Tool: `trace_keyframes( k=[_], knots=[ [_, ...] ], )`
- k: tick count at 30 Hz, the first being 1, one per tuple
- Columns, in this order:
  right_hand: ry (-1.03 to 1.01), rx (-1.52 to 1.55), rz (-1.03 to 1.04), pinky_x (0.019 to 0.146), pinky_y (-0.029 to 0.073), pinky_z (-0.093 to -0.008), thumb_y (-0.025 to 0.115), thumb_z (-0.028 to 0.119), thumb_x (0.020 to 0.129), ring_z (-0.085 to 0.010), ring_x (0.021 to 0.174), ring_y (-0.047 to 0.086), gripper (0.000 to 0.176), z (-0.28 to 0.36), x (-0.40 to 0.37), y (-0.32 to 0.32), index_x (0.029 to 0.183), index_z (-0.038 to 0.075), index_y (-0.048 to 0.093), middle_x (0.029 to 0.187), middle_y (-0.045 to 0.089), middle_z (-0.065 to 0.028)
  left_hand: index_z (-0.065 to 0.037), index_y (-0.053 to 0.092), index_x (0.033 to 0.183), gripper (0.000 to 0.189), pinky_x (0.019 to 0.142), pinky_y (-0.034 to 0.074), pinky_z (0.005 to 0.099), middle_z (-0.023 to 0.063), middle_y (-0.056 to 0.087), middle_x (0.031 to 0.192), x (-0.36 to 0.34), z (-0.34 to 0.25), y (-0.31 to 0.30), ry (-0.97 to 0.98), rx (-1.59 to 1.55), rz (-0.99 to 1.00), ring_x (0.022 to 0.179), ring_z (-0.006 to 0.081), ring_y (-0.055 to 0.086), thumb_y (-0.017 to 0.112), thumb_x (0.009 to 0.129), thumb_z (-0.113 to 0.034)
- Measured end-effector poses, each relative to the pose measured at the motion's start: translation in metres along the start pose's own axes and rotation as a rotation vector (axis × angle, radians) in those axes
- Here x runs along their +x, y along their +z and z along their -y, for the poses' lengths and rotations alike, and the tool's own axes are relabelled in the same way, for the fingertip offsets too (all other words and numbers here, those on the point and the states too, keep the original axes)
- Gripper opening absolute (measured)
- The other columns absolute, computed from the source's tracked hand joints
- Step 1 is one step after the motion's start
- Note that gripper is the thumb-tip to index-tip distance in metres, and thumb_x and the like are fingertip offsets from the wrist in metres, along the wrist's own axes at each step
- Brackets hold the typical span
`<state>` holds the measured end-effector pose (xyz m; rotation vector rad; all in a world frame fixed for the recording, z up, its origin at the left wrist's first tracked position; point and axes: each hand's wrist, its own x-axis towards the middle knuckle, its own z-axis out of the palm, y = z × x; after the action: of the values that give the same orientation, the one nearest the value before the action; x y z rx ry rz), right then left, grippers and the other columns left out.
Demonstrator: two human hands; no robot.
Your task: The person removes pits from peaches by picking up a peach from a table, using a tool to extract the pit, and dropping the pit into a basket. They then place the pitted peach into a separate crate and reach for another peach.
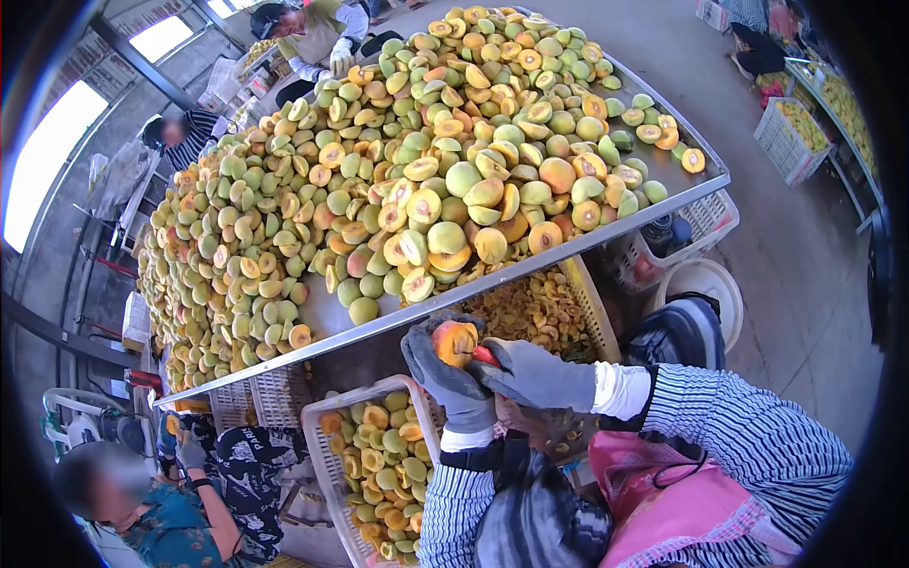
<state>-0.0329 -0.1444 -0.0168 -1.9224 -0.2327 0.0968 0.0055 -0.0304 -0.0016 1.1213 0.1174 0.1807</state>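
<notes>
In my grey-gloved left hand (441,381) sits a peach half (454,343), its orange cut face turned up toward my right hand. My right hand (542,371), gloved too, is closed on a small red-handled tool (486,356); its working end is at the fruit and too hidden to make out. Both hands meet just below the metal table's edge (445,301). Above them lies a large heap of halved and whole peaches (445,180). Under the hands, a white crate (317,445) holds peach halves (383,464).
A yellowish crate (595,308) of scraps (535,312) stands under the table edge. To the right are a white bucket (724,293) and a white basket (717,220). A co-worker (180,511) sits at lower left; others work beyond the heap.
</notes>
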Motion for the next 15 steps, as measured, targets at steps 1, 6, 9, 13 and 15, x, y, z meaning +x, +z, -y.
trace_keyframes(
  k=[1,6,9,13,15],
  knots=[
    [-0.006,0.053,0.017,0.070,0.050,-0.0492,0.058,0.035,0.095,-0.0451,0.081,0.063,0.035,-0.001,0.000,0.002,0.099,0.001,0.055,0.088,0.065,-0.0253,-0.004,0.054,0.103,0.034,0.072,0.056,0.0328,0.0098,0.063,0.092,0.000,-0.002,0.000,-0.052,-0.030,0.000,0.078,0.0216,0.065,0.046,0.102,-0.037],
    [-0.039,0.120,-0.017,0.066,0.049,-0.0440,0.060,0.038,0.095,-0.0375,0.073,0.063,0.037,-0.006,-0.001,0.011,0.102,0.002,0.057,0.084,0.065,-0.0201,-0.004,0.057,0.099,0.033,0.072,0.056,0.0331,0.0105,0.064,0.087,0.006,0.003,-0.011,-0.109,-0.066,0.014,0.076,0.0230,0.065,0.048,0.100,-0.036],
    [0.142,0.423,0.201,0.059,0.046,-0.0351,0.061,0.043,0.095,-0.0221,0.064,0.059,0.039,0.014,-0.002,-0.013,0.102,0.004,0.060,0.075,0.061,-0.0097,-0.002,0.058,0.100,0.027,0.072,0.054,0.0339,0.0116,0.065,0.086,0.012,0.006,-0.024,0.202,0.250,0.107,0.076,0.0242,0.065,0.057,0.095,-0.029],
    [0.375,0.733,0.503,0.053,0.038,-0.0231,0.057,0.049,0.097,-0.0051,0.061,0.048,0.042,-0.001,0.002,-0.023,0.097,0.007,0.062,0.067,0.052,0.0032,0.001,0.060,0.099,0.026,0.072,0.052,0.0347,0.0117,0.066,0.086,0.019,-0.013,-0.026,0.498,0.737,0.429,0.077,0.0242,0.065,0.066,0.086,-0.021],
    [0.237,0.710,0.477,0.056,0.041,-0.0235,0.053,0.044,0.100,-0.0069,0.062,0.050,0.040,-0.010,-0.003,-0.023,0.098,0.005,0.064,0.072,0.054,0.0010,0.002,0.061,0.099,0.023,0.072,0.053,0.0338,0.0108,0.066,0.086,0.021,-0.007,-0.028,0.707,0.908,0.384,0.078,0.0239,0.066,0.067,0.085,-0.015]
  ],
)
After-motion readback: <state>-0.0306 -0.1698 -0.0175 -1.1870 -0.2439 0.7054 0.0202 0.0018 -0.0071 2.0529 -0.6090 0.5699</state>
